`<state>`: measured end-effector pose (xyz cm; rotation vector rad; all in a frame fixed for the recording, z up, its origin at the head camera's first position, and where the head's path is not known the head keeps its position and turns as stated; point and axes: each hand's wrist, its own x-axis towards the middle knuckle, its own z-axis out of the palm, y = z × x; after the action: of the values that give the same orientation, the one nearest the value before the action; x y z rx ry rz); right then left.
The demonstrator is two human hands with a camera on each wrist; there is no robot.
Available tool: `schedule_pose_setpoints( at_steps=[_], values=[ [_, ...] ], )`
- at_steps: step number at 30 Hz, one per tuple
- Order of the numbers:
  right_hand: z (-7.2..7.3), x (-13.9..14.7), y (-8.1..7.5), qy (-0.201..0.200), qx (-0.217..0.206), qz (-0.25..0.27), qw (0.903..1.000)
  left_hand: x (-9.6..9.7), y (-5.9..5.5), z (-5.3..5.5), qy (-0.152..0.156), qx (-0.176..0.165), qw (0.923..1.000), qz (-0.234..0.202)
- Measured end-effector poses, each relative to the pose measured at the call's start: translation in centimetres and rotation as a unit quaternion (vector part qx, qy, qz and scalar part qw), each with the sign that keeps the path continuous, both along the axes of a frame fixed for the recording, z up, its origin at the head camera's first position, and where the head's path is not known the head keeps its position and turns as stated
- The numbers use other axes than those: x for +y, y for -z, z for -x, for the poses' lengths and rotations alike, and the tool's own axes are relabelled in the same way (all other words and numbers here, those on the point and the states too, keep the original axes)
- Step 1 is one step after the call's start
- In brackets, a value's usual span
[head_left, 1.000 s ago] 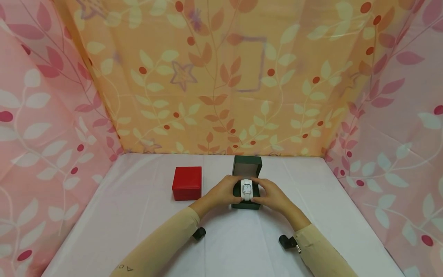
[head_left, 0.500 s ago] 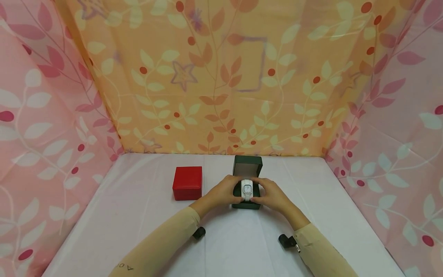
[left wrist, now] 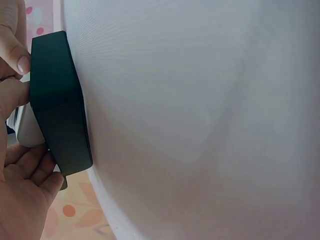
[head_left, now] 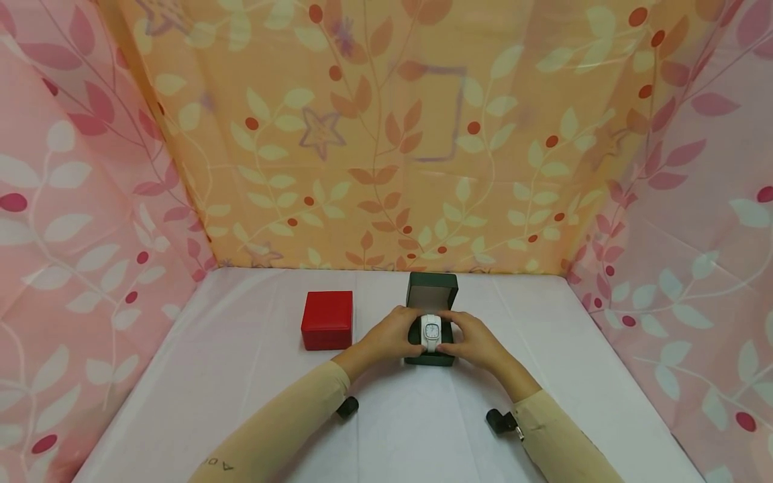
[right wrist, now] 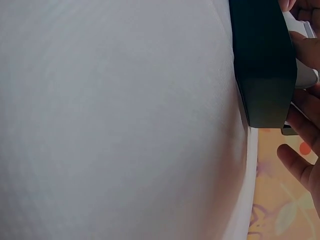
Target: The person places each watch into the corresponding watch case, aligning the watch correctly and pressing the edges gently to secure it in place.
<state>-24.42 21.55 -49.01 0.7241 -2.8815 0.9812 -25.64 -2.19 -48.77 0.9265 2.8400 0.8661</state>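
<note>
A white wristwatch (head_left: 431,330) with a rounded-square dial sits face up in the base of a dark green watch box (head_left: 430,361), whose lid (head_left: 432,285) stands raised behind it. My left hand (head_left: 392,333) holds the watch from the left, thumb at its near end and fingers toward the far end. From the right, my right hand (head_left: 474,337) grips it the same way. In the left wrist view, the thumbs lean over the rim of the green box (left wrist: 60,100). The right wrist view has part of my right hand (right wrist: 307,125) beside the box; the dial is hidden there.
A closed red box (head_left: 327,320) stands left of the green one on the white tablecloth (head_left: 417,429). Leaf-patterned cloth walls (head_left: 386,134) enclose the table at the back and both sides. Small black cameras (head_left: 501,421) hang at the wrists.
</note>
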Motion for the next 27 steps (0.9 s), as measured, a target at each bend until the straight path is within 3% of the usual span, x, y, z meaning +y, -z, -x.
schedule_pose_setpoints(
  at_steps=[27],
  values=[
    [-0.1,0.0,0.09,0.003,-0.007,-0.009,0.9999,0.27,-0.07,-0.72,-0.02,-0.02,0.9996,0.006]
  ],
)
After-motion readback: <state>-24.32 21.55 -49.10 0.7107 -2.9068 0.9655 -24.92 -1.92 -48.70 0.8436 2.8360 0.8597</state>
